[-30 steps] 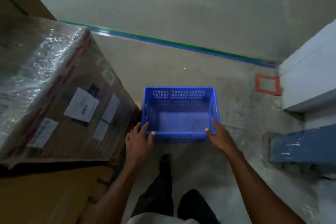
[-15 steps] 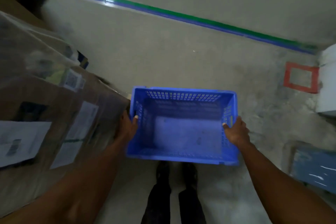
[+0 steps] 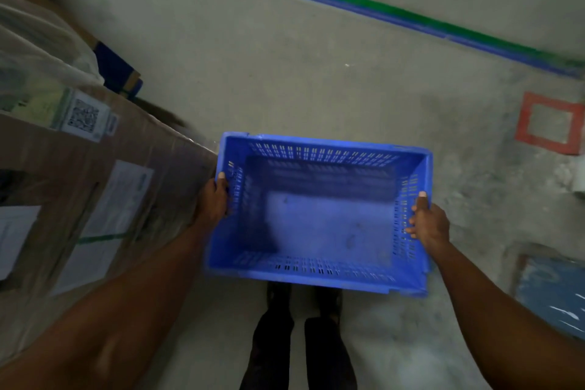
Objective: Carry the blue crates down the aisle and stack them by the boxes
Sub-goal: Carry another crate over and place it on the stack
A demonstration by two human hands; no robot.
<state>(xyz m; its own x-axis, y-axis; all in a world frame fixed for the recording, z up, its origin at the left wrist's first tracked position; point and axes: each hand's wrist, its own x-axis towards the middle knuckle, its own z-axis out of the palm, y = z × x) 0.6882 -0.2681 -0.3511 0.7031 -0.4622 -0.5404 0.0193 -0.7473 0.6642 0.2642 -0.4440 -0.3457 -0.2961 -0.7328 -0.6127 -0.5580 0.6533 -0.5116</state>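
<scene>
cardboard box [image 3: 104, 168] wrapped in clear film fills the left side, tall, with white paper labels [image 3: 118, 203] and a qr-code sticker [image 3: 83, 115] on the faces seen here. behind its far corner a bit of dark blue and brown stuff [image 3: 118, 73] sits on the floor, too blurred to name. left hand [image 3: 215, 201] grips the left short wall of the blue crate [image 3: 319, 225], thumb hooked over the rim, the other fingers wrapped on the outside and mostly hidden; the hand is squeezed between crate and box, whether it touches the box cannot be told. crate is empty, slotted walls, open top facing up, held in the air over the concrete floor [image 3: 300, 73], its left wall just beside the near corner of the box, its near long edge above the person's dark shoes [image 3: 304, 298] and dark trousers [image 3: 300, 355]. right hand [image 3: 427, 222] grips the right short wall, thumb on top of the rim, fingertips curled in through the slots. both forearms bare. green and blue floor stripe [image 3: 364, 6] runs diagonally across the floor beyond the crate. right of the crate an orange-red taped square [image 3: 550, 123] is marked on the floor, well apart from it. at the lower right edge a scuffed blue panel [image 3: 554, 294] lies near the right forearm, partly cut off.
</scene>
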